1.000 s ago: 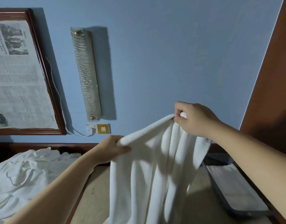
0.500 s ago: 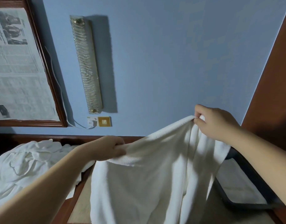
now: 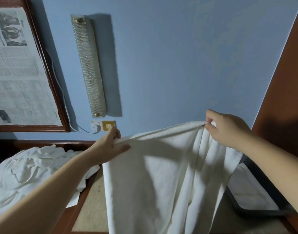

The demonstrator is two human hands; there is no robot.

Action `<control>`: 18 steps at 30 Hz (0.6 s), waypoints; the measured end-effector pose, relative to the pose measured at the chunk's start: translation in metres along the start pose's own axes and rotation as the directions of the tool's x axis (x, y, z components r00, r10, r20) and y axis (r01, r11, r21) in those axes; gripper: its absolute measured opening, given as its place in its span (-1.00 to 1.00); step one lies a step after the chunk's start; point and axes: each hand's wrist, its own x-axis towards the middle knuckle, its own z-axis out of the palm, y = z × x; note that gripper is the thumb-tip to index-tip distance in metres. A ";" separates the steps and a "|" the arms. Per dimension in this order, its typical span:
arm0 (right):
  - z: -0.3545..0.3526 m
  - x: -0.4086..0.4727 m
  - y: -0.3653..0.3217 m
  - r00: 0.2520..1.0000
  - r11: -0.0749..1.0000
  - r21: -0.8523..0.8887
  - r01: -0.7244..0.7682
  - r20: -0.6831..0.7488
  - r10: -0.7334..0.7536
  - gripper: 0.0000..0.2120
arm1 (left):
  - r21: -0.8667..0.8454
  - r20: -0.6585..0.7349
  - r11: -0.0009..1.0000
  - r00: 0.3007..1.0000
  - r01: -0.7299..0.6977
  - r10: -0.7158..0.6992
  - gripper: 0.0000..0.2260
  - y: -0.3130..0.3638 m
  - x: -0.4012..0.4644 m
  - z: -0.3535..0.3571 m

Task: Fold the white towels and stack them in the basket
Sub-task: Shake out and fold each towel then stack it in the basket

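White towel [image 3: 161, 174] now spread wider between left hand [image 3: 109, 146] and right hand [image 3: 227, 127], its top edge tauter.

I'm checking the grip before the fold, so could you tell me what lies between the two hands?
In the head view, only the white towel's top edge spans from left hand to right hand.

A white terry towel [image 3: 161, 179] hangs spread in the air (creased lengthwise); a folded towel [image 3: 246, 191] lies flat in the dark basket [image 3: 263, 179] at right.
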 end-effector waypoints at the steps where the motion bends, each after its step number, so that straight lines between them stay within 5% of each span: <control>1: 0.001 0.000 0.002 1.000 1.000 -0.003 0.000 0.004 0.000 -0.82 | -0.049 -0.018 0.999 1.000 -0.009 0.008 -0.66 0.002 0.001 -0.002; 7: 0.006 0.002 0.013 0.996 0.997 -0.015 -0.075 0.052 0.075 -0.81 | -0.015 -0.082 0.997 0.993 -0.081 0.080 -0.89 0.008 0.006 -0.015; 13: 0.012 0.010 0.016 0.966 0.977 0.054 -0.207 0.166 0.196 -0.84 | -0.071 -0.166 0.991 0.981 -0.111 0.098 -0.88 0.036 0.016 -0.021; 18: 0.010 0.021 -0.033 0.948 0.929 0.362 -0.076 0.315 -0.046 -0.29 | -0.053 -0.262 0.981 0.950 -0.189 0.168 -0.91 0.091 0.032 -0.011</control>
